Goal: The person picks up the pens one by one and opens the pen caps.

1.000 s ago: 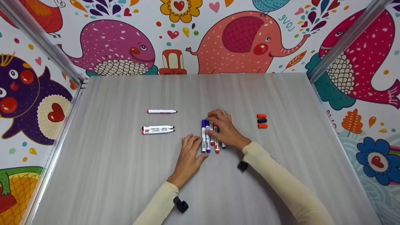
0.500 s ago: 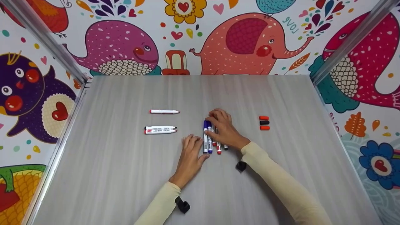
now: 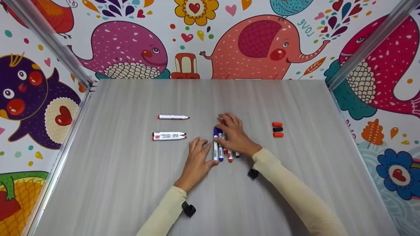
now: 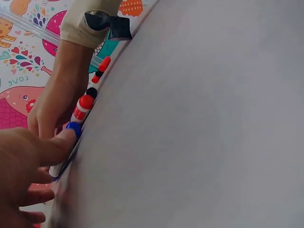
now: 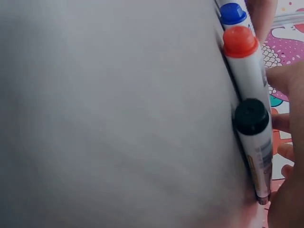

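Several white markers lie side by side in the middle of the table, pointing away from me. The leftmost marker (image 3: 215, 147) has a dark blue cap at its far end. Beside it is a blue-ended marker (image 3: 220, 154), then a red-ended marker (image 3: 230, 155) and a black-ended marker (image 5: 253, 142). My right hand (image 3: 236, 132) spreads over their far half, thumb across the leftmost marker and fingertips at the far ends, hiding part of the row. On the left, my left hand (image 3: 196, 160) has spread fingers apart from the markers; its thumb touches or nearly touches their near end.
At the left, a lone white marker (image 3: 174, 117) lies above an adjacent pair of markers (image 3: 169, 136), all with bare tips pointing right. A red cap (image 3: 277, 124), a black cap (image 3: 278, 129) and another red cap (image 3: 278, 134) line up at right. Patterned walls surround the table.
My left hand's fingers have drifted slightly left and away from the markers, its thumb staying by their near end. My right hand stays over the row, its fingers shifting slightly.
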`<state>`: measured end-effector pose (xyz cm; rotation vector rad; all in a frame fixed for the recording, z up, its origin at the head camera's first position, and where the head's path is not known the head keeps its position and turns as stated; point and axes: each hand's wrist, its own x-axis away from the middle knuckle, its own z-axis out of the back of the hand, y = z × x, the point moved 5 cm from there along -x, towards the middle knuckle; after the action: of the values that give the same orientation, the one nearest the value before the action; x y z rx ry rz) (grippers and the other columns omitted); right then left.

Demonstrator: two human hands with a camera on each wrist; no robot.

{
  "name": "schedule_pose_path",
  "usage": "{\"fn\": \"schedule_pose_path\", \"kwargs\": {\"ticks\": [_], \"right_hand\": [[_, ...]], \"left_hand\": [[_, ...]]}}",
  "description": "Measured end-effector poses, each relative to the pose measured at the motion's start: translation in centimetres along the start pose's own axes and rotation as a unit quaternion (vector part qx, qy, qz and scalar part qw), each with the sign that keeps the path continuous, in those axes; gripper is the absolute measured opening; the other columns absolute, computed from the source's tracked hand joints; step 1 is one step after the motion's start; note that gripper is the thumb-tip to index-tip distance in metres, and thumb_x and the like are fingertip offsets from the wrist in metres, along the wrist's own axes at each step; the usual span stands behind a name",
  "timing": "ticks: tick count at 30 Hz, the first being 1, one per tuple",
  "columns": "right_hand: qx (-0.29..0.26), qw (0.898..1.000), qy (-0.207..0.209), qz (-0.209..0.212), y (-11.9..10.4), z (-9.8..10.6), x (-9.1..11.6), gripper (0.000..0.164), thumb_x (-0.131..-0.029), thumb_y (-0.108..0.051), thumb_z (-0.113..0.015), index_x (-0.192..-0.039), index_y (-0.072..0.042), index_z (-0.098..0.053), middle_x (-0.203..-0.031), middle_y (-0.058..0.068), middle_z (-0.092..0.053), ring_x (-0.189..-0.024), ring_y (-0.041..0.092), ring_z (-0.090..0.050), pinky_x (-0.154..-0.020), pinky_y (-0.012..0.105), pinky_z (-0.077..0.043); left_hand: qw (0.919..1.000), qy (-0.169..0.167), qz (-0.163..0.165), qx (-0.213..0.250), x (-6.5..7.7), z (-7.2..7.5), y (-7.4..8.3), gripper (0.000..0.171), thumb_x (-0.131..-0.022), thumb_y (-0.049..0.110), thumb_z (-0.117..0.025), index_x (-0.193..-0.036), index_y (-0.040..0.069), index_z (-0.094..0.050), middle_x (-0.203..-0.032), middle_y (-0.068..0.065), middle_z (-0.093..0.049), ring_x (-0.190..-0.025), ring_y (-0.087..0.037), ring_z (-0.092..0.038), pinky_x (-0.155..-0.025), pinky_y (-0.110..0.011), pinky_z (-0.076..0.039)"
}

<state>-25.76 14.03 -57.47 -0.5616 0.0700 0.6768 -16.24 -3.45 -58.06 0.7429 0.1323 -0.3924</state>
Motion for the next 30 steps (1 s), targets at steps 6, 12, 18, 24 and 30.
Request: {"fn": "schedule_pose_path", "kwargs": {"ticks": [6,12,18,24,30], "right_hand": [[-0.052,0.999,0.004,-0.011,-0.3,1.1,0.4,0.046,-0.105,-0.04,-0.073,-0.133,-0.003,-0.073,-0.169,0.023,-0.041,-0.16,0.041,-0.025,-0.127,0.065,-0.019],[-0.165,0.986,0.02,-0.027,-1.0,2.6,0.6,0.041,-0.108,-0.027,-0.073,-0.136,0.003,-0.068,-0.165,0.025,-0.043,-0.156,0.039,-0.036,-0.127,0.063,-0.029],[-0.233,0.972,0.031,-0.02,-2.5,4.1,0.7,0.035,-0.11,-0.021,-0.071,-0.139,-0.003,-0.064,-0.155,0.015,-0.054,-0.137,0.032,-0.058,-0.115,0.056,-0.049],[-0.262,0.964,0.03,-0.035,-3.1,4.3,1.4,0.04,-0.11,-0.019,-0.071,-0.145,-0.004,-0.059,-0.138,0.015,-0.066,-0.118,0.037,-0.066,-0.104,0.058,-0.055],[-0.268,0.96,0.051,-0.054,-3.2,4.4,2.0,0.042,-0.108,-0.017,-0.074,-0.144,-0.001,-0.059,-0.13,0.012,-0.073,-0.109,0.027,-0.068,-0.099,0.05,-0.058]], "left_hand": [[0.999,-0.03,0.014,0.031,-0.2,0.6,0.1,0.08,-0.083,0.03,-0.097,-0.144,-0.009,-0.065,-0.15,-0.022,-0.06,-0.155,-0.048,-0.037,-0.131,-0.066,-0.017],[0.9909,-0.076,0.048,0.101,-0.6,1.2,0.5,0.089,-0.083,0.021,-0.098,-0.154,-0.011,-0.055,-0.159,-0.026,-0.054,-0.156,-0.047,-0.036,-0.131,-0.062,-0.023],[0.9693,-0.148,0.08,0.179,-0.9,2.0,0.8,0.101,-0.089,0.022,-0.094,-0.169,0.001,-0.037,-0.173,-0.023,-0.039,-0.162,-0.04,-0.033,-0.132,-0.059,-0.021],[0.9445,-0.195,0.06,0.257,-0.8,2.4,1.4,0.096,-0.094,0.01,-0.079,-0.175,0.008,-0.027,-0.176,-0.019,-0.036,-0.162,-0.039,-0.034,-0.13,-0.06,-0.025],[0.9134,-0.188,0.041,0.359,-1.0,2.7,1.5,0.085,-0.091,-0.009,-0.06,-0.169,-0.009,-0.026,-0.156,-0.029,-0.058,-0.148,-0.043,-0.052,-0.122,-0.05,-0.038]]}}
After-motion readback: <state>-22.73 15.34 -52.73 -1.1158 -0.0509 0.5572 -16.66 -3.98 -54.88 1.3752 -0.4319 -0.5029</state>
